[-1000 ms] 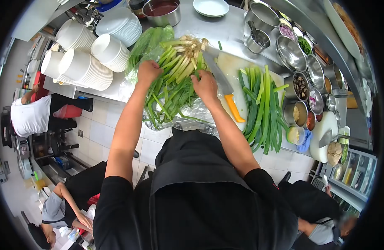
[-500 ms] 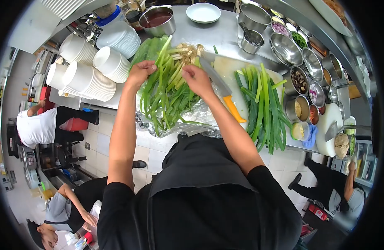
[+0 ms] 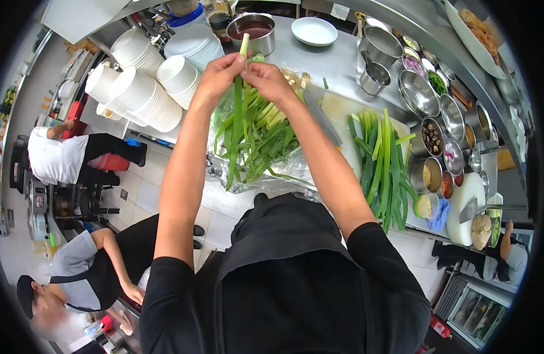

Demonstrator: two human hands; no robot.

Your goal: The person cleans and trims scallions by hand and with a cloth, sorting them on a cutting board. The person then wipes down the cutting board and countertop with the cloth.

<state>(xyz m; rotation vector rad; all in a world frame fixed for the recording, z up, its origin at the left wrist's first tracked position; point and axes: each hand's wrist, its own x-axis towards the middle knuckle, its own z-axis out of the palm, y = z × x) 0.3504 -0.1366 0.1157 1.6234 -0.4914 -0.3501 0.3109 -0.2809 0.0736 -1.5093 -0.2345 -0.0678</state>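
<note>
My left hand (image 3: pixel 220 75) is closed on a green onion stalk (image 3: pixel 238 112), whose pale end points up and whose green leaves hang down. Beside it, my right hand (image 3: pixel 266 81) pinches the same stalk near its pale part. Below both hands lies a loose pile of green onions (image 3: pixel 269 133) with roots at the back, on clear plastic. A knife (image 3: pixel 322 118) rests on the white cutting board (image 3: pixel 337 109), its handle mostly hidden behind my right forearm. More green onions (image 3: pixel 381 159) lie on the board's right side.
Stacked white bowls (image 3: pixel 145 97) and plates (image 3: pixel 195 44) stand at the left. Behind are a pot of red liquid (image 3: pixel 254 32) and a white dish (image 3: pixel 314 31). Metal bowls (image 3: pixel 418 93) of ingredients line the right. Other people work at far left, lower left and right.
Both hands have risen and come together, lifting one stalk from the pile. My right forearm now covers most of the knife's handle. The view has shifted slightly.
</note>
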